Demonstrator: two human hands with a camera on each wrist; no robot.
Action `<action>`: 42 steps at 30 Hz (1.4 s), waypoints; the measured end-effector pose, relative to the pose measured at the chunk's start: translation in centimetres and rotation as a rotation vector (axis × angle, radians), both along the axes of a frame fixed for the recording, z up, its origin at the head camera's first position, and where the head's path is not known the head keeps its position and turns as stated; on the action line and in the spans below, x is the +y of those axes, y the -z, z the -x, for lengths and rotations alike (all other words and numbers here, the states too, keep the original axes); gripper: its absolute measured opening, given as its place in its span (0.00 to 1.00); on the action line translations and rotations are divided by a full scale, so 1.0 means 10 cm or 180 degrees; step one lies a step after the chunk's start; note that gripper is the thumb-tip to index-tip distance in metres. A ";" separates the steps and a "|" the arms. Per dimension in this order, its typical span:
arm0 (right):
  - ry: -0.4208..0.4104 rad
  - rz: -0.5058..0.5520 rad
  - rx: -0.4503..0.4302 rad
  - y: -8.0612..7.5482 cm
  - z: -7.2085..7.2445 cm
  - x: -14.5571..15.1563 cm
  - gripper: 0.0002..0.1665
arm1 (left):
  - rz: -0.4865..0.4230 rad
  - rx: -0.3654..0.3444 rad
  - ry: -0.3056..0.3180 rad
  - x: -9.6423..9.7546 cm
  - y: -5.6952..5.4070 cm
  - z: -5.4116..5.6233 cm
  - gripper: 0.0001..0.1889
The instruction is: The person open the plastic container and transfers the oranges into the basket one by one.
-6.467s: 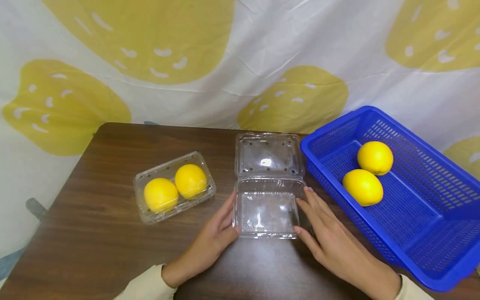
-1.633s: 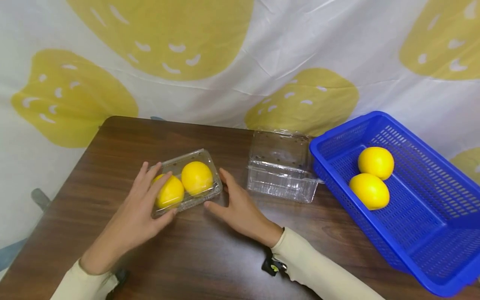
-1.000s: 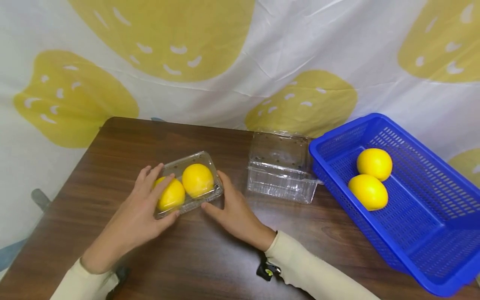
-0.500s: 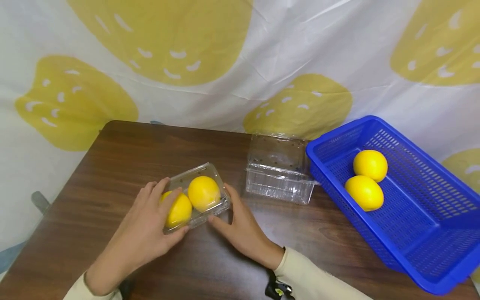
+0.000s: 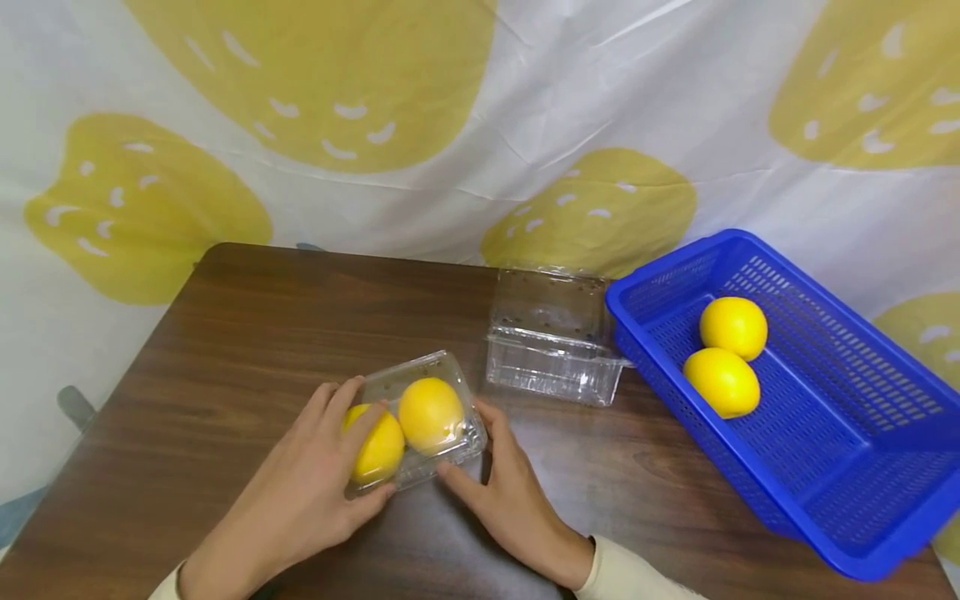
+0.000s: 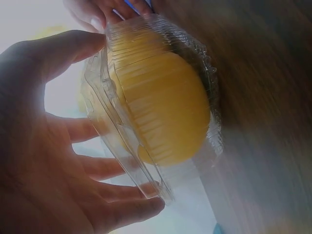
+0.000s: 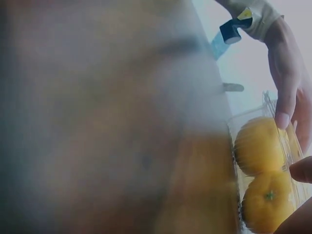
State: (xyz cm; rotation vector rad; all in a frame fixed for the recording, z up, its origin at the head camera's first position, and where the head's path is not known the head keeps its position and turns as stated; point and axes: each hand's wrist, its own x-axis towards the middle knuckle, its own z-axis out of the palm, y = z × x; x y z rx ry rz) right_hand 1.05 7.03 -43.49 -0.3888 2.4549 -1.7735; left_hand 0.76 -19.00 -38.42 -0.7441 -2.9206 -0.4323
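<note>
A closed clear plastic clamshell box [image 5: 408, 375] with two yellow oranges [image 5: 431, 415] inside lies between my hands at the front middle of the table. My left hand [image 5: 307, 475] grips its left end, thumb at the near edge and fingers over the far side. At the right end my right hand [image 5: 517, 492] holds it, thumb at the near edge, fingers along the side. The left wrist view shows an orange [image 6: 165, 107] through the ribbed wall. In the right wrist view an orange [image 7: 268, 200] shows its green stem end.
An open, unfilled clamshell box [image 5: 551, 371] stands farther back, its lid tipped back. To its right, touching or nearly so, a blue plastic basket [image 5: 795, 533] holds two oranges [image 5: 723, 383]. A patterned cloth [image 5: 420, 208] hangs behind the brown table [image 5: 262, 333].
Earlier both hands were at the open box, which now stands farther back. They then took hold of the filled box and have drawn it nearer and to the right.
</note>
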 end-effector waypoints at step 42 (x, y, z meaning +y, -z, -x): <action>0.0241 0.0165 -0.0205 0.04 -0.21 0.13 0.49 | 0.0375 0.0095 0.0238 0.22 -0.12 -0.11 0.43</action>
